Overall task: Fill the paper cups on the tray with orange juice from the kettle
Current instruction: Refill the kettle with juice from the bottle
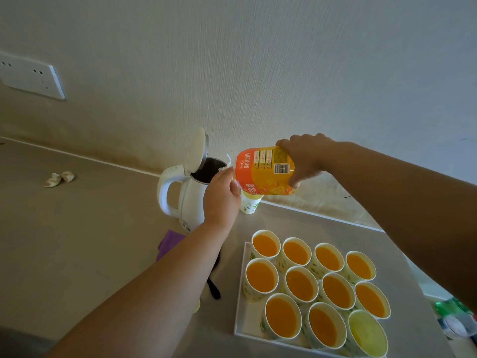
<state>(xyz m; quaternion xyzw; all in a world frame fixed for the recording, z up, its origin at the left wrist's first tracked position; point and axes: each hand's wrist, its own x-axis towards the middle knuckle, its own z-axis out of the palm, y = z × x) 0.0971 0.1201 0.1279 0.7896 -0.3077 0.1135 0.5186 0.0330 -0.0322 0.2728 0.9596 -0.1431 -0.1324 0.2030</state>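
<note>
Juice pouch: an orange juice pouch (pixel 265 173) is up in the air, tipped on its side, neck end pointing at the kettle's open mouth.
Left hand: the left hand (pixel 222 195) has its fingers (pixel 232 177) clamped on the pouch's neck end, right above the kettle rim.
Right hand: the right hand (pixel 307 157) grips the pouch's far end, fingers over the top edge, thumb underneath.
Kettle: the white kettle (pixel 191 202) stands on the desk (pixel 90 241) by the wall, lid flipped up, dark inside; the level cannot be seen.
Paper cups: eleven paper cups (pixel 300 284) are packed together on the white tray (pixel 247 321), near right of the kettle. Ten brim with orange juice; the near-right cup (pixel 366 332) holds something paler and yellow.
Lone cup: one more paper cup (pixel 250 205) stands just beside the kettle, under the pouch.
Elsewhere: crumpled paper (pixel 59 178) lies far left on the desk, a purple cloth (pixel 169 244) sits by the kettle's base, and there's a wall socket (pixel 31 78) up left.
</note>
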